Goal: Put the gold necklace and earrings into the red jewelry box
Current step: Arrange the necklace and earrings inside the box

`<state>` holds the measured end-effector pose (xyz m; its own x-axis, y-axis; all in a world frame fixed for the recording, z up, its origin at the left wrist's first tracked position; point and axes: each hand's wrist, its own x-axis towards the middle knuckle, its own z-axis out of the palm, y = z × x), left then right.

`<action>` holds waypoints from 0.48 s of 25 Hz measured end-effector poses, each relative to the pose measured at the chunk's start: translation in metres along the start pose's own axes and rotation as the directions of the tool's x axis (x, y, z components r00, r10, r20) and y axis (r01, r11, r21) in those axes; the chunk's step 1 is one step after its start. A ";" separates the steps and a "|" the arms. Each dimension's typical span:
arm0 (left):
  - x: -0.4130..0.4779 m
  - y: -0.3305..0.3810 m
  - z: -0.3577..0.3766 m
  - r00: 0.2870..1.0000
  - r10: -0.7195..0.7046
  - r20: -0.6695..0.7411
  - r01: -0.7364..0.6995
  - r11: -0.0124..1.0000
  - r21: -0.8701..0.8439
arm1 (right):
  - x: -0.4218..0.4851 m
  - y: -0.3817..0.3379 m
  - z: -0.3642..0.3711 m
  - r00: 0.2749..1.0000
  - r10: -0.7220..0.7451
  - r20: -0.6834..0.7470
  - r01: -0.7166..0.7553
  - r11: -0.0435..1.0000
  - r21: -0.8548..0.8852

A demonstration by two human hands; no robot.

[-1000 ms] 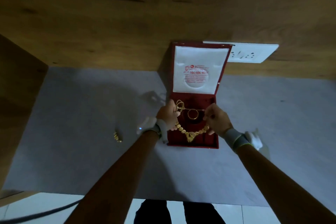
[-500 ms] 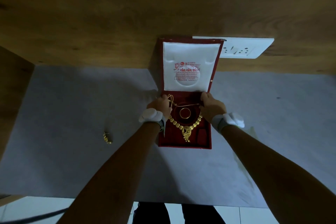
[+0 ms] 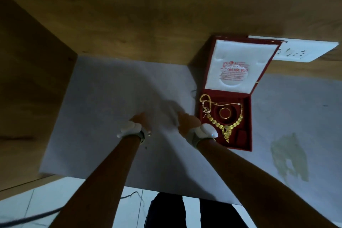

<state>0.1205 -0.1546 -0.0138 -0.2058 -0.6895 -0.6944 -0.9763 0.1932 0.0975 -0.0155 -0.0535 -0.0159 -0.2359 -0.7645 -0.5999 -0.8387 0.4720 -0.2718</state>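
The red jewelry box (image 3: pixel 248 140) stands open at the right of the grey surface, its white-lined lid (image 3: pixel 238 55) upright. The gold necklace (image 3: pixel 226 131) lies inside the box, its chain looped over the top left corner, and a gold ring (image 3: pixel 224 113) sits in the middle. Both my hands are left of the box, blurred, with nothing in them. My right hand (image 3: pixel 187 121) is just beside the box's left wall. My left hand (image 3: pixel 140 119) is further left. A small shiny object (image 3: pixel 149 133), perhaps an earring, lies by my left wrist.
A white socket plate (image 3: pixel 305 52) is on the wooden wall (image 3: pixel 148 15) behind the box. A wooden side panel (image 3: pixel 27 79) closes off the left. A pale stain (image 3: pixel 288 159) marks the grey surface (image 3: pixel 101 89) at right. The surface's front edge runs along the bottom.
Both hands let go of the necklace, which now rests in the box, and moved left out of it. The view has swung left, so the box sits at the right.
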 end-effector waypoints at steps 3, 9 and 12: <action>0.007 -0.009 0.010 0.997 0.080 0.013 -0.077 0.986 -0.145 | 0.009 -0.003 0.013 0.995 0.091 -0.043 -0.084 0.986 0.143; 0.002 0.021 -0.004 0.962 0.263 -0.075 -0.272 0.893 -0.358 | 0.004 0.020 0.003 0.898 -0.018 -0.440 0.136 0.962 0.237; -0.022 0.066 -0.009 0.896 0.436 -0.081 -0.427 0.801 -0.420 | -0.026 0.069 -0.022 0.840 0.269 -0.472 0.093 0.784 0.614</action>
<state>0.0602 -0.1330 0.0146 -0.6153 -0.5907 -0.5220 -0.7218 0.1561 0.6743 -0.0782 -0.0112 -0.0025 -0.6554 -0.7219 -0.2220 -0.3783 0.5682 -0.7307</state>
